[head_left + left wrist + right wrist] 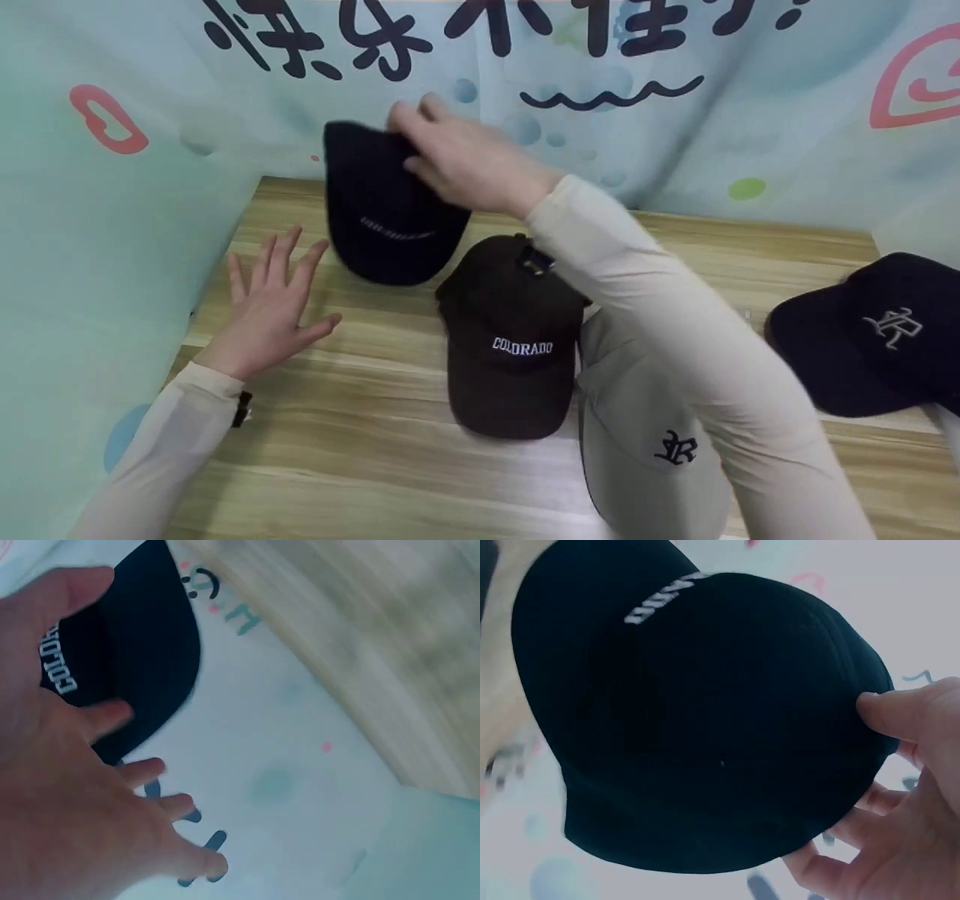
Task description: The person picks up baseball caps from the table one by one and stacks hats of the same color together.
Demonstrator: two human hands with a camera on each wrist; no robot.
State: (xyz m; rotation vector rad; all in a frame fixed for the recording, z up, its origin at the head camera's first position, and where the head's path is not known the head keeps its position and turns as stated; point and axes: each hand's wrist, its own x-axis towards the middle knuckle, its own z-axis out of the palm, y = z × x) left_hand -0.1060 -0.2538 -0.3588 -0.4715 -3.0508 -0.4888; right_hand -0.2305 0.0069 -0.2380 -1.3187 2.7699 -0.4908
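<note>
My right hand (469, 157) pinches a dark navy baseball cap (390, 199) by its back edge, brim toward me, over the far left of the table. In the right wrist view the thumb lies on the outside of the navy cap (720, 735) and the other fingers are behind it. White lettering runs across its front. Left of that cap, my left hand (274, 311) hovers with fingers spread and nothing in it. A dark brown cap (510, 397) marked COLORADO lies just in front of the navy one.
Partly under my right forearm lies a grey cap (637, 450) with a black emblem. Another dark cap (832, 352) with a light emblem sits at the right edge. Printed cloth (480, 90) hangs behind and to the left of the wooden table (360, 450).
</note>
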